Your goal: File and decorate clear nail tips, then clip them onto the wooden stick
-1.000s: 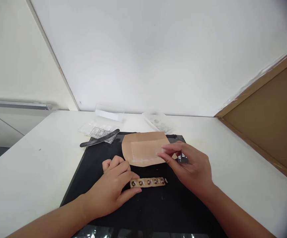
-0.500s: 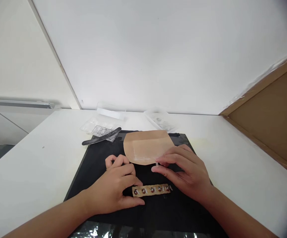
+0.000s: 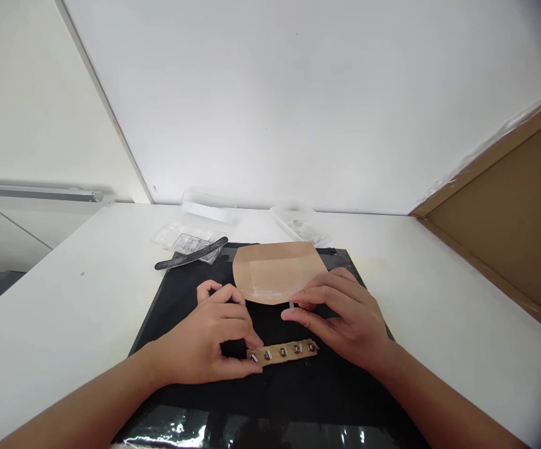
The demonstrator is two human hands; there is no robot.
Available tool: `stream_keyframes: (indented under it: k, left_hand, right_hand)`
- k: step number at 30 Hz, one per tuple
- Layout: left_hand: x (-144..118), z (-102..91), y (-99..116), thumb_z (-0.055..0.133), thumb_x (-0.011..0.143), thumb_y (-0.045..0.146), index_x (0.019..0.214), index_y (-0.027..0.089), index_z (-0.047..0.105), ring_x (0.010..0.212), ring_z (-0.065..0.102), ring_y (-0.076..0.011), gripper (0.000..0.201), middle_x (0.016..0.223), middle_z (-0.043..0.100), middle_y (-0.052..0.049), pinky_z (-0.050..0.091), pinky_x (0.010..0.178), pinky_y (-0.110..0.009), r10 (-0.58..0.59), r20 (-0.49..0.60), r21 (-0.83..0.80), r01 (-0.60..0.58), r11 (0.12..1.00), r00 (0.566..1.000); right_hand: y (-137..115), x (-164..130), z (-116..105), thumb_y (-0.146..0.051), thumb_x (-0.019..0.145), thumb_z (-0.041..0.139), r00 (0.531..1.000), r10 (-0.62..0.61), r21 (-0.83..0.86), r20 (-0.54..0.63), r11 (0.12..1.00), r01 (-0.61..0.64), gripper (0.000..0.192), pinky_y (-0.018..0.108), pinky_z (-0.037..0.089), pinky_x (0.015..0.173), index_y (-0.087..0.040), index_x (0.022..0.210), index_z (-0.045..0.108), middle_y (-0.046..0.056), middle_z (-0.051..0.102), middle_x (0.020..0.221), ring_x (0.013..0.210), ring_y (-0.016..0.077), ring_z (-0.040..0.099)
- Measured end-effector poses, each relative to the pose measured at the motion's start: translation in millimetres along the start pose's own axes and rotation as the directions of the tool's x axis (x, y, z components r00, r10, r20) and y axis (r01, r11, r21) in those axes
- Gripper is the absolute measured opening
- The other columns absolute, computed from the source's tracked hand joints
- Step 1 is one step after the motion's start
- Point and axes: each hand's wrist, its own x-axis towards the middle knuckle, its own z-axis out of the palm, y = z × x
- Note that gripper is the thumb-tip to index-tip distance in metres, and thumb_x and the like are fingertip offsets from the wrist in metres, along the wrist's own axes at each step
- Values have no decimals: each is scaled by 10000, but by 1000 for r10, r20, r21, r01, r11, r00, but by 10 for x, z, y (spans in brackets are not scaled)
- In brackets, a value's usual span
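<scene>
two bare hands work over a black mat that lies in the middle of a white table. the left hand rests on the mat near its centre, thumb and forefinger pinched on the left end of a tan strip that carries a row of small round studs; the strip lies flat, running left to right. the right hand hovers just behind the strip's right half, its fingers drawn together around a tiny pale piece held at the fingertips, too small to identify. just behind both hands, towards the mat's far edge, lies a tan rounded sheet, its near edge close to the right fingertips. off the mat's far left corner, a dark nail file lies across a clear plastic tray. a clear plastic bag sits at the table's far edge by the wall.
</scene>
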Motion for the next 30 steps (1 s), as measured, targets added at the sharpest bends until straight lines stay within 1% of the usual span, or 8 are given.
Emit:
stream_keyframes:
  k: [3, 6, 10, 18, 24, 30]
  left_hand:
    - [1, -5, 12, 821, 880, 335, 928, 285, 755, 1012, 578, -199, 96, 834, 764, 67, 201, 955, -418, 2, 16, -13, -2, 1000, 1000]
    - [4, 1, 12, 808, 896, 315, 902, 286, 759, 990, 581, -189, 57, 824, 770, 77, 199, 946, -414, -10, 27, -17, 11, 1000, 1000]
    - [0, 4, 2, 808, 894, 305, 906, 287, 766, 999, 580, -195, 47, 832, 776, 72, 197, 950, -416, -20, 33, -21, 20, 1000, 999]
    - [3, -7, 6, 790, 910, 283, 878, 278, 765, 997, 593, -179, 41, 832, 776, 79, 197, 961, -424, 41, 27, -2, -41, 999, 999]
    - [1, -4, 12, 761, 928, 262, 928, 285, 770, 1015, 592, -186, 24, 858, 781, 67, 197, 974, -433, 39, 35, 20, -39, 999, 999]
    - [16, -22, 39, 741, 943, 257, 930, 269, 763, 1015, 591, -190, 28, 851, 778, 58, 200, 963, -436, 44, 26, 41, -45, 998, 999]
  right_hand:
    - [15, -8, 0, -265, 852, 857, 1000, 3, -11, 7, 1000, -3, 208, 312, 407, 703, -218, 960, 686, -54, 650, 706, 674, 105, 631]
    - [22, -11, 4, -271, 856, 852, 1000, 6, -20, 14, 1000, -6, 202, 312, 407, 705, -218, 960, 687, -51, 652, 711, 673, 107, 628]
    - [22, -10, 11, -260, 862, 846, 1000, 6, -19, 19, 1000, -6, 190, 312, 408, 715, -216, 966, 693, -50, 653, 707, 669, 107, 628]
    - [45, -17, 22, -272, 872, 837, 999, 9, -28, 33, 1000, -9, 183, 309, 411, 726, -214, 973, 697, -47, 664, 711, 672, 109, 636]
    - [56, -23, 31, -303, 903, 807, 999, 20, -31, 51, 999, -19, 154, 311, 418, 731, -225, 986, 703, -42, 678, 722, 669, 114, 643]
    - [69, -38, 35, -317, 918, 791, 996, 33, -24, 83, 999, -31, 143, 315, 414, 738, -229, 987, 702, -41, 678, 725, 674, 115, 632]
